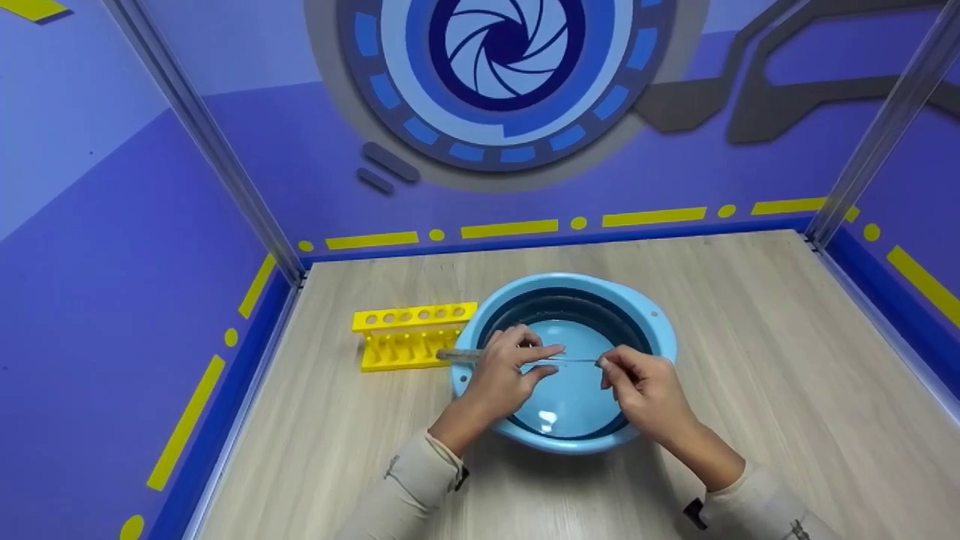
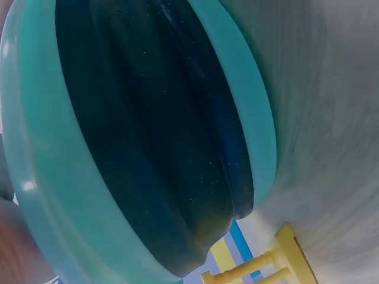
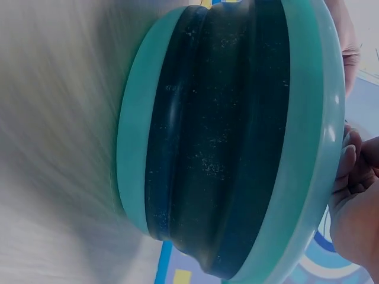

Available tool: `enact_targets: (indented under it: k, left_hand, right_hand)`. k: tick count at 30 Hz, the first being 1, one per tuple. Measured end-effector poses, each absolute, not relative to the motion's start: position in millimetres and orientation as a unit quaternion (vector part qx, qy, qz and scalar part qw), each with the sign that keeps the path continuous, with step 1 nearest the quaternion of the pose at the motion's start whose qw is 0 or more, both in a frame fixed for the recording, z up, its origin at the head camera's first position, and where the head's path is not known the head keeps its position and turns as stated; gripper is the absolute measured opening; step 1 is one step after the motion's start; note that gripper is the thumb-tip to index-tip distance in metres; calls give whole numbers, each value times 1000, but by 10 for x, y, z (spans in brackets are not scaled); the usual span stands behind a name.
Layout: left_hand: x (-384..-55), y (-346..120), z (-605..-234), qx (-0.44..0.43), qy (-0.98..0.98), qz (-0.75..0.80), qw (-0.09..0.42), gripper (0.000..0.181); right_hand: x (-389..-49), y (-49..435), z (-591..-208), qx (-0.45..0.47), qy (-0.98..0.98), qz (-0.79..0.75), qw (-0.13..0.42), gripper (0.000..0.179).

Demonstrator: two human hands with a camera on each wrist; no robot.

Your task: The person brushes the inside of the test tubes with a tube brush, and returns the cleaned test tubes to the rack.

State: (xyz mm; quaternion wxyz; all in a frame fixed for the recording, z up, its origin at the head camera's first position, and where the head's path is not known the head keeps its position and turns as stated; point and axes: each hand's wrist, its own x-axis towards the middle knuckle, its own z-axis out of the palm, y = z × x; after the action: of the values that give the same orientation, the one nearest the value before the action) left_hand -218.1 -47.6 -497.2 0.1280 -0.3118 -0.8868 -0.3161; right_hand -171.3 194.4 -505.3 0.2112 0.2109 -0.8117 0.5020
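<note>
A blue collapsible basin [image 1: 664, 330] with a dark folding wall stands on the table, its bottom shiny as if wet. Over its left side, my left hand [image 1: 506, 371] holds a slender test tube [image 1: 457, 355], whose grey rounded end sticks out past the rim. Thumb and fingers lie along the tube, covering its middle. Over the basin's right side, my right hand [image 1: 649, 390] pinches the thin stem of what looks like a test tube brush [image 1: 581, 360]. That stem runs level toward the left hand. In both wrist views the basin wall hides the tube and brush.
A yellow test tube rack [image 1: 415, 315] with a row of round holes stands left of the basin, close against its rim. Wood-grain table [image 1: 765, 337] surrounds them. Blue printed panels [image 1: 262, 135] enclose the back and sides.
</note>
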Motion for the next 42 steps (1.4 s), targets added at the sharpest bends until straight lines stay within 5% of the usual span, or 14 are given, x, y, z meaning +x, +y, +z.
enact_targets:
  k: [8, 15, 18, 25, 29, 32, 35, 42]
  left_hand:
    - [-2181, -497, -4921, -352, -874, -280, 182, 34]
    - [-2168, -530, -4972, -358, -875, -245, 214, 31]
    - [-2160, -535, -4978, -370, -867, -237, 238, 30]
    - [-2181, -501, -4928, -417, -834, -160, 325, 29]
    - [-2204, -507, -4934, -422, -819, -100, 376, 33]
    - [-2216, -522, -4943, -420, -815, -82, 390, 35]
    - [-2222, -537, -4920, -420, -823, -80, 373, 30]
    - [-2210, -571, -4828, -421, -858, -87, 282, 26]
  right_hand:
    - [-1702, 1978, -5065, 239, -806, 454, 295, 21]
    - [-1687, 1995, -5044, 267, -823, 414, 282, 13]
    - [-1651, 1976, -5009, 223, -833, 456, 221, 15]
    - [-1640, 1994, -4811, 21, -755, 656, -12, 16]
    - [-1708, 2051, -4755, -9, -681, 714, -163, 21]
    - [-1745, 2063, -4773, -6, -668, 715, -204, 23]
    - [-1740, 2022, -4823, 39, -736, 665, -119, 19]
    - [-1756, 1986, -4990, 252, -835, 441, 212, 15]
